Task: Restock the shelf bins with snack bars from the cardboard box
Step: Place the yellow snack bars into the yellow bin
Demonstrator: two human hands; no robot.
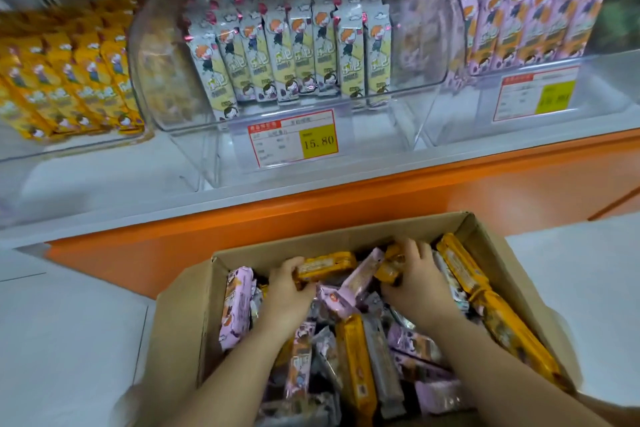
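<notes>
Cardboard box (180, 329) sits below the shelf bins (415, 87), heaped with bars (356, 360). Left hand (285, 291) curls round a yellow bar (327, 266); right hand (417, 282) pinches a second yellow bar (388, 270), both inside the box.

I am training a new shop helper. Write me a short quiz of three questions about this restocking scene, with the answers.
1. True or false: the left hand grips a pink bar in the cardboard box.
2. Which shelf bin holds the yellow snack bars? A. left B. middle C. right
3. Fill in: the price tag on the front of the middle bin reads ____.
Key: 1. False, it grips a yellow bar. 2. A. 3. 15.80.
</notes>
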